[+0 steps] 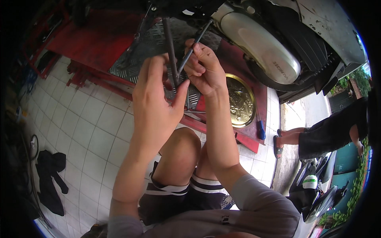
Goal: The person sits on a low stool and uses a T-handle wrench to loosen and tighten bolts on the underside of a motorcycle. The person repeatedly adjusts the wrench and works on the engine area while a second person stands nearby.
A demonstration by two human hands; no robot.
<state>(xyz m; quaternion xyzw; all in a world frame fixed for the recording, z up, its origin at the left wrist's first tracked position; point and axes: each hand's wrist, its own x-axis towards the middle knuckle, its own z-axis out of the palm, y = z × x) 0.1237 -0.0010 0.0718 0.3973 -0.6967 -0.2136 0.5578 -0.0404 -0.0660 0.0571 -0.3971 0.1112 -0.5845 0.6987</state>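
My right hand [207,70] closes round a slim dark metal rod [188,58], the thumb lying along it. From beside the motorbike's silver casing [260,41], the rod slants down toward the foot of a thicker metal bar [170,45]. This bar hangs beneath the motorbike, and the two nearly meet in a V. Around the bar's lower end is my left hand [154,93], its fingers loosely curved and thumb stretched apart. Some left fingertips are hidden behind the bar; whether they touch it is unclear.
Under the motorbike is a red work platform [93,37] with a tread plate [145,53]. A round gold tray [237,101] and blue-handled screwdriver [261,127] lie on it. Black cloth [51,180] rests on the tiles. A person [329,135] stands right, near a parked scooter [317,186].
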